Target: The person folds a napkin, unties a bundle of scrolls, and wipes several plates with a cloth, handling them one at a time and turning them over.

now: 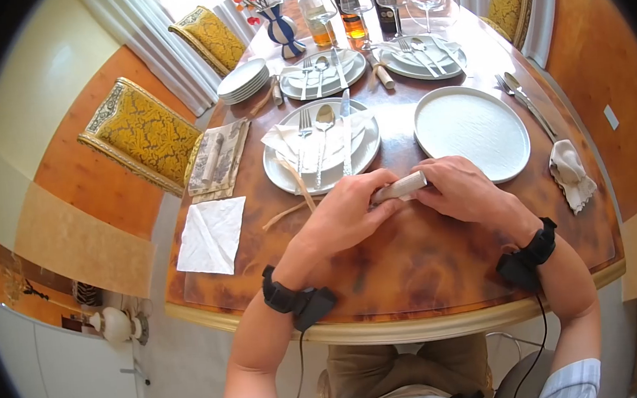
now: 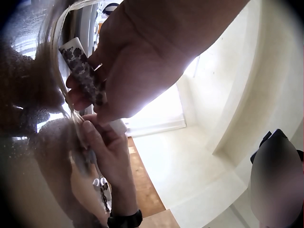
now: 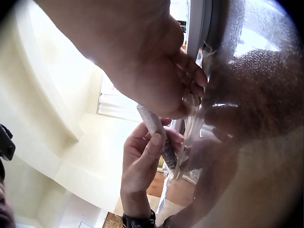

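Observation:
In the head view my left hand (image 1: 346, 212) grips a small rolled napkin (image 1: 401, 187) just above the table's near side. Its grey floral print shows on the rolled napkin (image 2: 80, 69) in the left wrist view. A tan raffia strip (image 1: 300, 181) runs out from under the left hand toward the near plate. My right hand (image 1: 465, 190) is at the roll's right end, fingers bent. In the right wrist view the right hand (image 3: 152, 71) pinches the pale raffia strip (image 3: 190, 118), which passes beside the roll.
A place setting on a plate (image 1: 275, 174) lies ahead, and a large white plate (image 1: 472, 132) to its right. A white napkin (image 1: 212, 235) and folded printed napkins (image 1: 235, 149) lie left. A crumpled cloth (image 1: 573, 177) is at right. Bottles (image 1: 347, 7) and glasses stand farther back.

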Demonstrator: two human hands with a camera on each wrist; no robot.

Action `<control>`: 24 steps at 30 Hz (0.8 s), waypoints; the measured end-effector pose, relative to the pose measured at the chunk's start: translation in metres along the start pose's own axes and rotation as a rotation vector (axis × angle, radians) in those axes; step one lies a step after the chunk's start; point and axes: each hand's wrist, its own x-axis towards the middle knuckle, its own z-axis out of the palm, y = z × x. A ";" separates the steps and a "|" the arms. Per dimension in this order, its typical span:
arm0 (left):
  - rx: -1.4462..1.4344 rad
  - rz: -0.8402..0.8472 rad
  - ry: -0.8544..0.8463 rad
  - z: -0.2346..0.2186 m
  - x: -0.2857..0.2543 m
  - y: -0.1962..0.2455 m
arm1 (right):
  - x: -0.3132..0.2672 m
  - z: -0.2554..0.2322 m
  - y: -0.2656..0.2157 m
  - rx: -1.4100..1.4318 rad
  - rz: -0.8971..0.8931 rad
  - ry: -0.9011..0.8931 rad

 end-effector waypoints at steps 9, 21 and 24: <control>0.039 0.061 0.041 0.003 0.000 -0.005 | 0.000 0.000 -0.001 -0.028 0.015 -0.007; 0.094 0.067 0.037 0.005 -0.001 -0.005 | 0.001 0.001 0.001 -0.037 0.022 -0.026; 0.098 0.075 0.047 0.006 -0.001 -0.007 | 0.001 0.000 -0.002 -0.029 0.019 -0.016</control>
